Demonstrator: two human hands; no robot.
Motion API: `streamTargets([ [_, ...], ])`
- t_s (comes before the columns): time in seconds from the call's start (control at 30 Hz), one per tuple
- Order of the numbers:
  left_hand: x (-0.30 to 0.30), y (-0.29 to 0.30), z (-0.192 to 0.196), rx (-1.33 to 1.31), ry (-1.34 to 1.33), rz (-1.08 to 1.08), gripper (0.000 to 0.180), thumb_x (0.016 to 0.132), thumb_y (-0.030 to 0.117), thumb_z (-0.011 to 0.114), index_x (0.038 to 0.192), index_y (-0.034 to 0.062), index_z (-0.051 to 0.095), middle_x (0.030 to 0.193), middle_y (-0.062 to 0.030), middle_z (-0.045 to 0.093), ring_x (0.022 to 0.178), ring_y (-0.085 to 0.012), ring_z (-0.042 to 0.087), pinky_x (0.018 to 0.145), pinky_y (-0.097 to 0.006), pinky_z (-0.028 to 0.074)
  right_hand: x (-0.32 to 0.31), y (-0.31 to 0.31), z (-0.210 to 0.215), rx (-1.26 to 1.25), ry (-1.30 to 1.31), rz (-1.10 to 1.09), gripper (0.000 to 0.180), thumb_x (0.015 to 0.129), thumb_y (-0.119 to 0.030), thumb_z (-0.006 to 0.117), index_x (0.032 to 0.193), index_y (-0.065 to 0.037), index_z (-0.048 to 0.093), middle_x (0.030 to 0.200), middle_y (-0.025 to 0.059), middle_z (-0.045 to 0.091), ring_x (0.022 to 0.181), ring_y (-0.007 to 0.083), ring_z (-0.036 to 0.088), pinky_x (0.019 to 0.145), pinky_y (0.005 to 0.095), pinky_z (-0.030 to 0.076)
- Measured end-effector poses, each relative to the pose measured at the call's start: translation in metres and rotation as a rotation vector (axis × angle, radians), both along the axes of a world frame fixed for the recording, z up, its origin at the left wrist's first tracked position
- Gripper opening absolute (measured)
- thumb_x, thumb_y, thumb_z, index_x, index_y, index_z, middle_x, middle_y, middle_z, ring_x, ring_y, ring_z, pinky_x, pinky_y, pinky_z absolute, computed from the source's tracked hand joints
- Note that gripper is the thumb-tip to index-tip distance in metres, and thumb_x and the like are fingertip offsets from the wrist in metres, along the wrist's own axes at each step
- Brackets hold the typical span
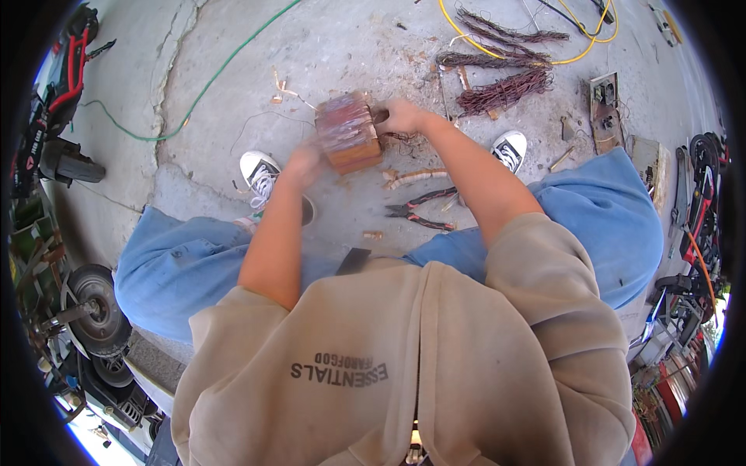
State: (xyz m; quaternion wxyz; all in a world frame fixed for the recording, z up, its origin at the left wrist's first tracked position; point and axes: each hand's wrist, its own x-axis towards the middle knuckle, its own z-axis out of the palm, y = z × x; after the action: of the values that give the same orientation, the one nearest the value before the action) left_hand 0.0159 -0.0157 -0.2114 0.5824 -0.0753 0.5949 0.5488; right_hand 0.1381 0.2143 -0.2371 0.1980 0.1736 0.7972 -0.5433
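A blocky wire coil [347, 130], reddish-brown with a layered lower side, sits on the concrete floor between my shoes. My right hand [402, 116] is closed at its right end, with the fingertips partly hidden at the dark opening there. Close to the coil's lower left side is my left hand [305, 161], smeared by motion, so its fingers cannot be made out. Thin loose wire [272, 116] trails off to the left of the coil. Nearer to me lie red-and-black pliers [420, 211], below a pale, ragged strip [416, 178].
Bundles of dark red wire [505, 92] and a yellow cable [579, 57] lie at the far right. A green hose [203, 92] curves across the far left. An opened metal part [604, 113] stands at right. Scooters and a wheel [97, 309] line the sides.
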Motion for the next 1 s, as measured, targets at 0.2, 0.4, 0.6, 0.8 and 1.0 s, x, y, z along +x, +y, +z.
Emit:
streamTargets([
  [0.2, -0.013, -0.009, -0.002, 0.023, 0.048, 0.044, 0.027, 0.098, 0.002, 0.043, 0.120, -0.0024, 0.057, 0.117, -0.0103, 0.061, 0.107, -0.0206, 0.060, 0.096, -0.033, 0.050, 0.026, 0.035, 0.004, -0.104, -0.269, 0.032, 0.065, 0.069, -0.019, 0.081, 0.127, 0.001, 0.058, 0.096, 0.0154, 0.071, 0.079, 0.0213, 0.069, 0.071, 0.0335, 0.055],
  [0.4, -0.014, -0.007, 0.014, -0.249, 0.022, -0.069, 0.026, 0.097, 0.017, 0.047, 0.111, 0.0015, 0.062, 0.102, -0.0065, 0.065, 0.094, -0.0184, 0.063, 0.088, -0.034, 0.053, 0.020, 0.000, 0.026, 0.336, -0.158, 0.155, 0.051, 0.075, -0.009, 0.076, 0.122, 0.003, 0.060, 0.088, 0.0150, 0.071, 0.071, 0.0188, 0.070, 0.064, 0.0305, 0.057],
  [0.6, -0.012, -0.011, 0.034, -0.320, 0.134, -0.208, 0.034, 0.097, 0.039, 0.047, 0.099, 0.0100, 0.065, 0.091, -0.0021, 0.066, 0.075, -0.0115, 0.059, 0.068, -0.027, 0.050, 0.010, 0.002, 0.000, -0.031, -0.013, -0.202, 0.021, 0.083, -0.005, 0.067, 0.102, 0.004, 0.069, 0.088, 0.0143, 0.072, 0.072, 0.0164, 0.070, 0.067, 0.0298, 0.057],
  [0.8, -0.013, -0.013, 0.039, -0.319, 0.310, -0.551, 0.042, 0.096, 0.050, 0.050, 0.084, 0.0109, 0.062, 0.071, 0.0032, 0.054, 0.063, -0.0079, 0.049, 0.056, -0.025, 0.044, 0.001, -0.006, -0.007, -0.318, 0.010, -0.431, 0.017, 0.083, -0.006, 0.065, 0.095, 0.001, 0.073, 0.082, 0.0092, 0.073, 0.068, 0.0142, 0.070, 0.066, 0.0307, 0.055],
  [1.0, -0.012, -0.023, 0.040, -0.353, 0.264, -0.412, 0.028, 0.094, 0.029, 0.062, 0.077, 0.0070, 0.057, 0.063, 0.0032, 0.047, 0.053, -0.0088, 0.045, 0.046, -0.023, 0.041, -0.013, 0.007, 0.017, 0.236, 0.123, -0.296, 0.019, 0.083, -0.011, 0.063, 0.096, -0.001, 0.073, 0.084, 0.0128, 0.072, 0.070, 0.0179, 0.070, 0.070, 0.0317, 0.055],
])
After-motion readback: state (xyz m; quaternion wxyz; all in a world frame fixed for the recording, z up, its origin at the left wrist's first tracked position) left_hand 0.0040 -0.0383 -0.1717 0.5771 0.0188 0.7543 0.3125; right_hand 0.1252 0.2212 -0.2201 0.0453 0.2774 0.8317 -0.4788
